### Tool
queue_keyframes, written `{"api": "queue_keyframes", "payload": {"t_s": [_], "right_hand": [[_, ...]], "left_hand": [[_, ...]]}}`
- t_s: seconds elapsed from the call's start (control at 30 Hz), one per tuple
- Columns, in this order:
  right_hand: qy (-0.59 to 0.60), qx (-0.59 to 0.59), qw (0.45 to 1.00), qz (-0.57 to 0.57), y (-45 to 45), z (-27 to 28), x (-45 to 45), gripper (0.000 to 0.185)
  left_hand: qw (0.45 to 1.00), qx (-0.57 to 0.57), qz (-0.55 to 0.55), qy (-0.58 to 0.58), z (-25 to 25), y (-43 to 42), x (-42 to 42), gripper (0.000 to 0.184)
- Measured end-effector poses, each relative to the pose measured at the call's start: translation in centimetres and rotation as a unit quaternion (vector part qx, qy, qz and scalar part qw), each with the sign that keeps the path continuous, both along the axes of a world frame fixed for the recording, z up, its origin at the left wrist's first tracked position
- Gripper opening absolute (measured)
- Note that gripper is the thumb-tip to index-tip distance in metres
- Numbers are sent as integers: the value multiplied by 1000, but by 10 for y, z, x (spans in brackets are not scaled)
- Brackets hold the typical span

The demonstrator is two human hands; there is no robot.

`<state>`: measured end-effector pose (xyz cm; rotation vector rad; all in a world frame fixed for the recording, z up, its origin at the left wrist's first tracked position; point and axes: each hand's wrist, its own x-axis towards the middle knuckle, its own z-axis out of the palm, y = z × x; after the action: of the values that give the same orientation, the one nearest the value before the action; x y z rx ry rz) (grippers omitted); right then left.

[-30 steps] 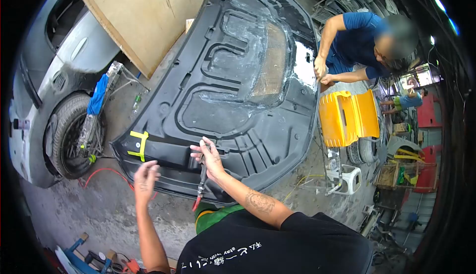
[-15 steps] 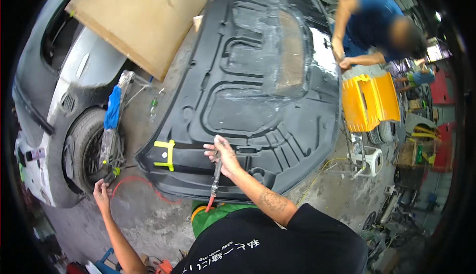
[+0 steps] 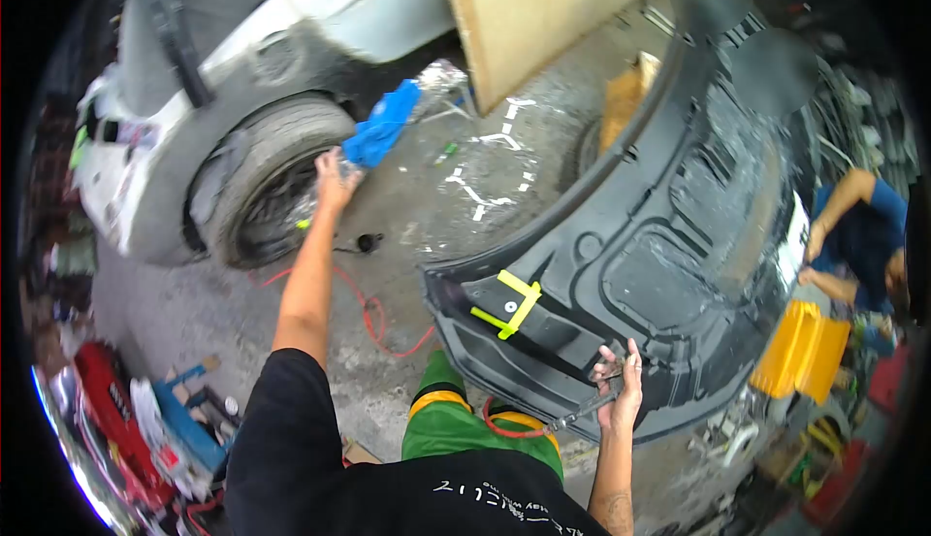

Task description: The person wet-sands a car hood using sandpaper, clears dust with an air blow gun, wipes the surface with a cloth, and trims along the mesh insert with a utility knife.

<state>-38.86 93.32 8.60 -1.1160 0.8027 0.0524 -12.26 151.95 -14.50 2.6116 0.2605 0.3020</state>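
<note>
My right hand (image 3: 621, 386) is closed around a slim grey air tool (image 3: 579, 408), over the near edge of a black car hood (image 3: 679, 284). A red hose (image 3: 504, 429) runs from the tool's lower end. My left hand (image 3: 337, 182) is up by the car's wheel, its fingers around a stand just below the stand's blue wrapping (image 3: 385, 124). The hand partly hides the stand. Yellow-green tape strips (image 3: 524, 311) frame a small white spot on the hood's corner.
A white car with a dusty tire (image 3: 233, 187) stands at left. A wooden board (image 3: 543, 12) leans behind it. At right, a co-worker's arms (image 3: 824, 230) are at the hood's far edge, near a yellow panel (image 3: 800, 347). Red hose (image 3: 378, 323) lies on the floor.
My view has swung left, so the hood now sits further right. My left hand has risen from beside the wheel to the blue-wrapped stand. The air tool stays in my right hand.
</note>
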Motion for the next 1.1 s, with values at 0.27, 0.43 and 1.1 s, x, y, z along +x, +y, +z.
{"api": "queue_keyframes", "payload": {"t_s": [0.27, 0.43, 1.1], "right_hand": [[56, -5, 998, 14, -14, 28, -47, 52], [40, -1, 999, -30, -50, 37, -71, 52], [-227, 64, 972, 11, -414, 190, -231, 50]], "left_hand": [[991, 3, 1, 132, -129, 45, 95, 57], [989, -54, -117, -68, 18, 23, 55, 53], [681, -707, -180, 68, 391, -788, -142, 29]]}}
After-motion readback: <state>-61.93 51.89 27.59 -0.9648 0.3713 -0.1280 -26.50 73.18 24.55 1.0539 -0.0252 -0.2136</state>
